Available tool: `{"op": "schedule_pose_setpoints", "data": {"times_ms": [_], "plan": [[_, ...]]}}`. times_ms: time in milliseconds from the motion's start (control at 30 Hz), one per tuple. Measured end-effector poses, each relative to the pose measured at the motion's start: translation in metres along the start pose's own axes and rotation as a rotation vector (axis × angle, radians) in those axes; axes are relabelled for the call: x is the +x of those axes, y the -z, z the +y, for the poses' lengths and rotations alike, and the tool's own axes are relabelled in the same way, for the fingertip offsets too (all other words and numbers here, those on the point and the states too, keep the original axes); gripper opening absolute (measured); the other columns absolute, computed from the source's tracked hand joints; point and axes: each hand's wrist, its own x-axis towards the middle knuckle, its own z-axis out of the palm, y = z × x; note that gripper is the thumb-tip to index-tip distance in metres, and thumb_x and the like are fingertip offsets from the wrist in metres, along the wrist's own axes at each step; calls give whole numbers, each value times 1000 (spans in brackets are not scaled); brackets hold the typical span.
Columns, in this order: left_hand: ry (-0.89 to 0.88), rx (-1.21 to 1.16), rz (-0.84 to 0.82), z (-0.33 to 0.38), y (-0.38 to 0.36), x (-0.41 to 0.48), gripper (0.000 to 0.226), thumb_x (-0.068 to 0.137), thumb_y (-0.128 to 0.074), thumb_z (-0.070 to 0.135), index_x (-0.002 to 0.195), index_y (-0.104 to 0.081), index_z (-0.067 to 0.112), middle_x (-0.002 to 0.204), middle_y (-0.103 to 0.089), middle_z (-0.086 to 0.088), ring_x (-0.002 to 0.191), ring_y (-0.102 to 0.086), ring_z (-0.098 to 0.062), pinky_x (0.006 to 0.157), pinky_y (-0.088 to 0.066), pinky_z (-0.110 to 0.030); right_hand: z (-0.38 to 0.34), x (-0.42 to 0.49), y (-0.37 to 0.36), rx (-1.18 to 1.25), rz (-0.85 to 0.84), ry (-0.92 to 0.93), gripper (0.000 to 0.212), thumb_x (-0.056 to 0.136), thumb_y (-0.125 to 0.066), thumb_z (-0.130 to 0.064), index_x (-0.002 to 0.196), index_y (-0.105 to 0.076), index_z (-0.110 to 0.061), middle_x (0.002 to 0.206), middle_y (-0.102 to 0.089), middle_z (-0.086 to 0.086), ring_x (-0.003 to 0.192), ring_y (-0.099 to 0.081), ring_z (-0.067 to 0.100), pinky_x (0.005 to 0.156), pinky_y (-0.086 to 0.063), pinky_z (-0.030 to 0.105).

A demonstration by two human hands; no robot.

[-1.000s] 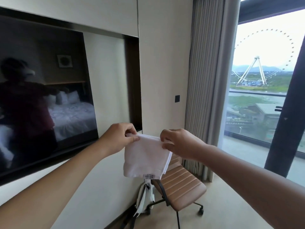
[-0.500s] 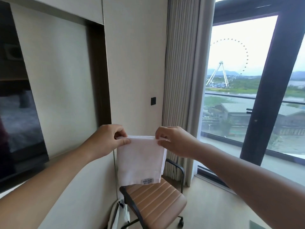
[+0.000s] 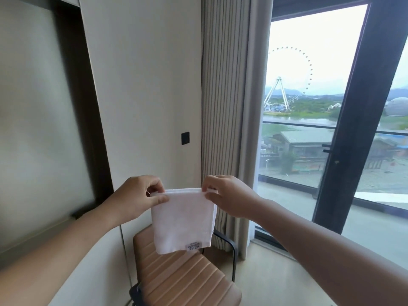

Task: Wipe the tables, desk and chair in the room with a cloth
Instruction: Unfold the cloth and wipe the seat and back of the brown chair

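A folded white cloth hangs in the air in front of me, a small label at its lower edge. My left hand pinches its top left corner and my right hand pinches its top right corner, so the top edge is stretched level. Directly below the cloth stands a tan ribbed chair with a black frame, close to the wall. The cloth hides the back part of the chair's seat.
A cream wall with a dark switch plate faces me. A dark-framed recess is on the left. Beige curtains hang beside a tall window with a dark door frame. Pale floor lies right of the chair.
The view has swung to the right, away from the dark screen and toward the window. Both hands keep their pinch on the cloth, which now hangs flatter above the chair.
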Motion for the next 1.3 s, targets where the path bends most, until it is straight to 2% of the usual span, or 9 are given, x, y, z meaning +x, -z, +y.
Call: {"op": "schedule_pose_setpoints", "data": {"times_ms": [167, 333, 500, 633, 800, 900, 1033, 1300], "plan": [[68, 42, 8, 4, -46, 50, 16, 85, -80, 32, 78, -66, 27, 77, -63, 8, 69, -53, 3, 62, -42, -11, 79, 34, -16, 36, -28, 62, 9, 102, -58, -32, 111, -59, -31, 114, -67, -8, 101, -65, 17, 87, -58, 42], [179, 59, 97, 11, -93, 86, 15, 85, -81, 31, 80, -67, 25, 82, -65, 8, 71, -54, 3, 65, -43, -12, 149, 69, -27, 109, -80, 128, 8, 101, -58, -31, 109, -60, -31, 114, -69, -6, 97, -67, 19, 85, -57, 42], [316, 72, 152, 14, -132, 112, 18, 83, -81, 32, 77, -65, 28, 85, -65, 7, 78, -58, -9, 74, -49, -30, 202, 110, -38, 181, -139, 227, 7, 100, -60, -28, 107, -61, -29, 107, -69, -7, 94, -65, 18, 83, -54, 37], [404, 77, 208, 4, -149, 122, 20, 83, -81, 31, 75, -63, 27, 83, -63, 7, 71, -53, -4, 69, -46, -26, 221, 143, -59, 239, -170, 303, 6, 99, -61, -26, 104, -61, -29, 96, -62, -13, 89, -62, 17, 79, -51, 34], [467, 90, 252, -21, -161, 134, 20, 85, -80, 32, 77, -63, 24, 83, -62, 7, 72, -54, -7, 67, -43, -24, 230, 182, -89, 277, -216, 358, 6, 99, -61, -25, 104, -62, -28, 97, -62, -12, 88, -59, 13, 74, -44, 29], [476, 96, 269, -39, -165, 147, 19, 85, -79, 31, 78, -64, 25, 82, -62, 9, 71, -54, -6, 67, -44, -25, 234, 202, -102, 270, -237, 365, 5, 99, -60, -25, 104, -61, -27, 101, -65, -9, 91, -62, 16, 79, -52, 34], [497, 83, 274, -64, -174, 165, 17, 85, -80, 30, 80, -64, 24, 84, -63, 9, 74, -57, -10, 70, -48, -30, 244, 229, -118, 238, -250, 374, 5, 99, -59, -25, 104, -60, -27, 102, -66, -7, 89, -65, 20, 81, -55, 40], [570, 113, 291, -94, -192, 199, 17, 85, -79, 29, 80, -64, 25, 85, -63, 10, 76, -56, -6, 67, -44, -20, 266, 283, -152, 262, -314, 419, 7, 98, -58, -24, 104, -61, -27, 105, -67, -3, 96, -65, 23, 84, -55, 42]]}}
